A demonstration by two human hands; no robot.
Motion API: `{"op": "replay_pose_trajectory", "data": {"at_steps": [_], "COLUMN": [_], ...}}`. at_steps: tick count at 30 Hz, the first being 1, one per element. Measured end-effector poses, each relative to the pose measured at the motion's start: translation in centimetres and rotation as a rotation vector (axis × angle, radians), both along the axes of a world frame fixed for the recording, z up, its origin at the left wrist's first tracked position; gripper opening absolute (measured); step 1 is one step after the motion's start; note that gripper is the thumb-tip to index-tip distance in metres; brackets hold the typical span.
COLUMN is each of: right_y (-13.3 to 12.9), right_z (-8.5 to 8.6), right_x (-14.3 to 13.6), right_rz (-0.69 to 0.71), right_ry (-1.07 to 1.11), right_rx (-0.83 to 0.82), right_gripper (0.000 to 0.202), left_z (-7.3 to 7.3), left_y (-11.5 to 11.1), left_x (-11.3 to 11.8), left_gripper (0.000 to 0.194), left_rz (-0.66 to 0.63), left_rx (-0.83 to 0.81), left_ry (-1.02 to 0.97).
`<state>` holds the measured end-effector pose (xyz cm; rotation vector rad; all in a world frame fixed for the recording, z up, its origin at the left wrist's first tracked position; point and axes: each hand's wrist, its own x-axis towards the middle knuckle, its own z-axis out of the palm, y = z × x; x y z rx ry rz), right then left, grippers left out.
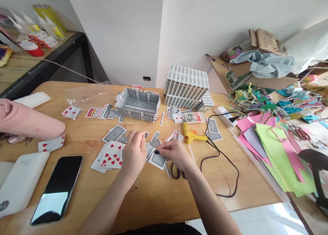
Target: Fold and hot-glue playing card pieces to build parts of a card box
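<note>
Fingers of the right hand (pixel 176 155) are closed on a grey-backed card (pixel 158 161), which is held between the two hands, low over the tabletop (pixel 153 200). Those of the left hand (pixel 134 153) are bent close together; whether anything is pinched there cannot be told. Apparently the card is being folded or positioned; next, a steady hold and careful alignment would be required.

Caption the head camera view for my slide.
Left hand and right hand over playing cards on a wooden table, a yellow glue gun and grey open box nearby.
</note>
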<state>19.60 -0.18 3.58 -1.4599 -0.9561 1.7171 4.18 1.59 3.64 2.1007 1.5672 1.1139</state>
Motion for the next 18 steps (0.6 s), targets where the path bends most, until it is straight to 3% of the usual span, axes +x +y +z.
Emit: {"op": "replay_pose_trajectory", "data": {"at_steps": [11,18], "right_y": [-0.14,-0.12], "right_z": [0.55,0.46], "right_x": [0.02,0.02], "right_rz": [0.029,0.066], "right_ry": [0.025,-0.083], "right_rx": [0.004,0.057], "right_gripper": [0.019,0.011], "left_z": [0.02,0.05], "left_y": [-0.18,-0.16], "left_x": [0.09,0.01], "left_gripper": [0.021,0.023], "left_rz": [0.014,-0.004], "left_rx": [0.006,-0.030], "left_ry": [0.001,0.011]}}
